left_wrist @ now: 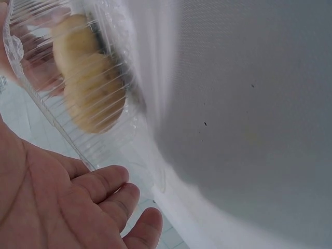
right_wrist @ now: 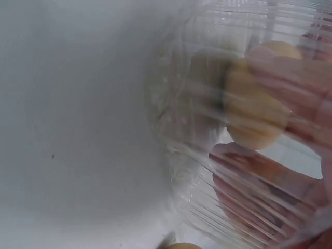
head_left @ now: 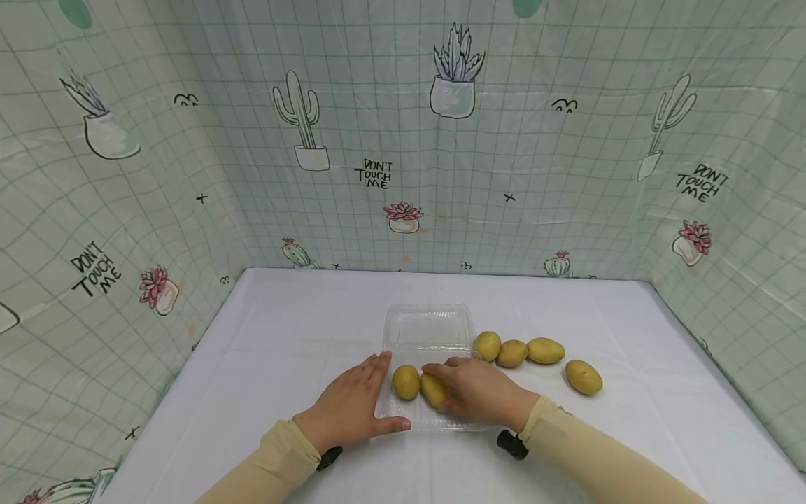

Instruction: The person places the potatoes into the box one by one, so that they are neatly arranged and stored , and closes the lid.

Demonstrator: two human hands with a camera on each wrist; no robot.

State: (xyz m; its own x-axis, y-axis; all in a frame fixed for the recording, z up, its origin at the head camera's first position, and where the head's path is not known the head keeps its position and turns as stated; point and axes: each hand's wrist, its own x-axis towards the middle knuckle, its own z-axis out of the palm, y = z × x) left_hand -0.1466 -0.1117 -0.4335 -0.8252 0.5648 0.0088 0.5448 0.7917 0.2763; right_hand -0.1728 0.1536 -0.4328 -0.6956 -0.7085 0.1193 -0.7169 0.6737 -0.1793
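Observation:
A clear plastic clamshell container (head_left: 429,327) lies with its lid folded back on the white table. Inside its near half sits one yellow potato (head_left: 406,382), at the left. My right hand (head_left: 481,392) reaches into this half and grips a second potato (head_left: 433,390) right beside the first. Through the ribbed clear wall, the right wrist view shows that potato (right_wrist: 254,116) between thumb and fingers. My left hand (head_left: 352,406) rests along the container's left edge, fingers straight and thumb at the front rim. Its palm (left_wrist: 57,202) faces the container wall in the left wrist view.
Several loose potatoes (head_left: 512,353) lie to the right of the container, the closest against its side. One potato (head_left: 583,377) sits apart, farther right. A printed cloth (head_left: 403,140) hangs behind and along both sides of the table (head_left: 283,336).

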